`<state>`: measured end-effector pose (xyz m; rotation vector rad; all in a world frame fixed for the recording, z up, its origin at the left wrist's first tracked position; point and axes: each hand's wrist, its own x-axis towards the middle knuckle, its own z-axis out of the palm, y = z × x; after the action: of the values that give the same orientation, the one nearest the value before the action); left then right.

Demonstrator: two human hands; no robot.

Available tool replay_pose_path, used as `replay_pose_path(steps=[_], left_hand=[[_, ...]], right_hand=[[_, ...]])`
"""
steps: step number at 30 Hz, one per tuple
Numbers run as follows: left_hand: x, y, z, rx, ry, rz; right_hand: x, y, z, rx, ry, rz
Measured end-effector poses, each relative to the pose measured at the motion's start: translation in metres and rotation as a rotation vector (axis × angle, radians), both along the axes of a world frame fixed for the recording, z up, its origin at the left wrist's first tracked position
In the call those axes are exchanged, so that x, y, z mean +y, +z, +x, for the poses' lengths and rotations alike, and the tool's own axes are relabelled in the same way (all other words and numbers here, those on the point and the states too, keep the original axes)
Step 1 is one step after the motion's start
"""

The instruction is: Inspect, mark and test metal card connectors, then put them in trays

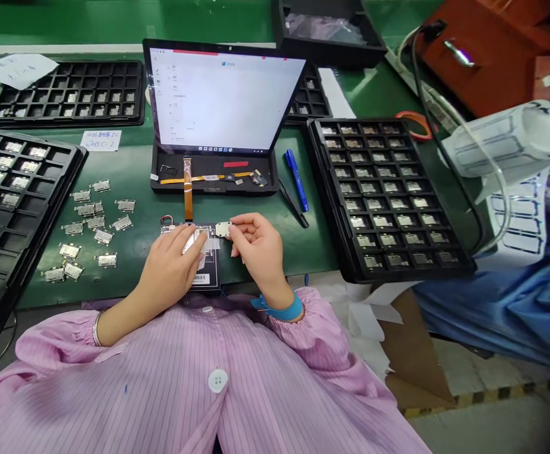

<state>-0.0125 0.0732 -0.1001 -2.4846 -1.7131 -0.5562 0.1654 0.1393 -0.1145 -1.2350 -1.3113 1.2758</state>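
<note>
My left hand lies over a black device with a circuit board at the mat's front edge, fingers stretched and a little apart, touching the board's top. An orange ribbon cable runs from the board up to the tablet's base. My right hand pinches a small silver-plated module between thumb and forefinger, at the board's right end. Whether the module is joined to the board I cannot tell. The tablet screen stands tilted behind, showing a white page. Another ribbon cable lies in its black tray.
Several loose silver modules are scattered left. Black compartment trays stand left, back left and right. A blue marker and black tweezers lie right of the tablet. White rolled sheets and cables sit far right.
</note>
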Motion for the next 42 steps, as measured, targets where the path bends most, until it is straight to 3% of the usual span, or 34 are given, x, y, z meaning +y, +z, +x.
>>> replay_pose_path(steps=[12,20,32,42], left_hand=[[0.000,-0.002,-0.001,0.057,0.001,-0.014],[0.003,0.006,0.002,0.225,-0.059,-0.056],[0.001,0.001,0.001,0.065,-0.011,-0.041],[0.004,0.009,-0.001,0.175,-0.059,-0.061]], right_hand=[[0.000,0.002,0.001,-0.015,0.017,-0.017],[-0.001,0.001,0.000,-0.034,0.009,-0.006],[0.000,-0.002,0.001,-0.015,0.029,-0.014],[0.001,-0.001,0.001,-0.016,0.044,-0.020]])
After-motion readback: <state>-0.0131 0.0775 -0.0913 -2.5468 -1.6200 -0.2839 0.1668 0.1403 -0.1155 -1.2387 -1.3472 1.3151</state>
